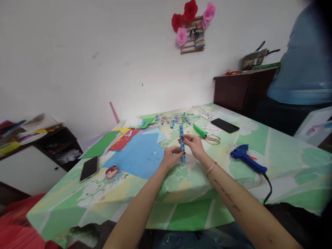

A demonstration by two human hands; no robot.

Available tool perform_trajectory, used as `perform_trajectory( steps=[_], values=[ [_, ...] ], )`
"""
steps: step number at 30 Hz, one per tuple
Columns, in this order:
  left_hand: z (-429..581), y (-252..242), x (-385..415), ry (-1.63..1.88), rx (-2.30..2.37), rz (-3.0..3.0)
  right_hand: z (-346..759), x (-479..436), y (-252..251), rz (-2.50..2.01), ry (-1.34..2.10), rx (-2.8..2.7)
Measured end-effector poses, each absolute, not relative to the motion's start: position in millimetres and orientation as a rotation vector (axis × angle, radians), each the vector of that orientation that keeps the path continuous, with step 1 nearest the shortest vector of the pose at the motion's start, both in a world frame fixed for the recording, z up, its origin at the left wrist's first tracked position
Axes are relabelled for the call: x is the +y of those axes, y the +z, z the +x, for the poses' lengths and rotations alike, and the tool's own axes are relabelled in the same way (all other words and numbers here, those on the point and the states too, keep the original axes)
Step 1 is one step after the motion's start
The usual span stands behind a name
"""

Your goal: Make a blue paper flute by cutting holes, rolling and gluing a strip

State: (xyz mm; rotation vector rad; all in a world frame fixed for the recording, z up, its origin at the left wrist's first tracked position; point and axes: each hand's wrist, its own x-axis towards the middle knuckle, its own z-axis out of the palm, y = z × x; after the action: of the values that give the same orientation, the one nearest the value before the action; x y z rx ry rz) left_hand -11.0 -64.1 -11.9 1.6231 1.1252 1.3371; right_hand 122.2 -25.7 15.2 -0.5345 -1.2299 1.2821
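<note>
Upright above the table's near middle stands a narrow blue strip with dark spots point(181, 133), which looks like paper. My left hand point(171, 157) pinches it near its lower end. Higher up, the fingers of my right hand point(194, 144) are closed on its right side. Left of my hands lies a large sheet of blue paper point(145, 155) with small scraps on it. Just beyond the strip are a green cutter-like tool point(199, 131) and gold-handled scissors point(213, 139).
A blue glue gun point(247, 159) with a black cord lies at the right. Phones rest at the right point(225, 125) and left point(89, 169). Small paper pieces point(177, 119) and coloured sheets point(101, 144) lie farther back. A person in a blue top point(303, 62) stands at the right.
</note>
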Motion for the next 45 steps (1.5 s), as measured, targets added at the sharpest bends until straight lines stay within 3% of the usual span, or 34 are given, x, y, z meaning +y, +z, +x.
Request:
perform_trajectory(
  steps=[17, 34, 45],
  values=[
    [-8.4, -7.6, -66.9, 1.336, 1.253, 1.750, 121.7, -12.5, 51.6, -0.656, 1.075, -1.185],
    [-12.9, -6.9, -65.4, 1.123, 0.954, 1.503, 123.2, -12.1, 49.2, -0.543, 1.307, -1.105],
    [-13.0, -9.0, -64.2, 1.094, 0.911, 1.413, 124.3, -17.4, 51.7, -0.568, 1.268, -1.125]
  ],
)
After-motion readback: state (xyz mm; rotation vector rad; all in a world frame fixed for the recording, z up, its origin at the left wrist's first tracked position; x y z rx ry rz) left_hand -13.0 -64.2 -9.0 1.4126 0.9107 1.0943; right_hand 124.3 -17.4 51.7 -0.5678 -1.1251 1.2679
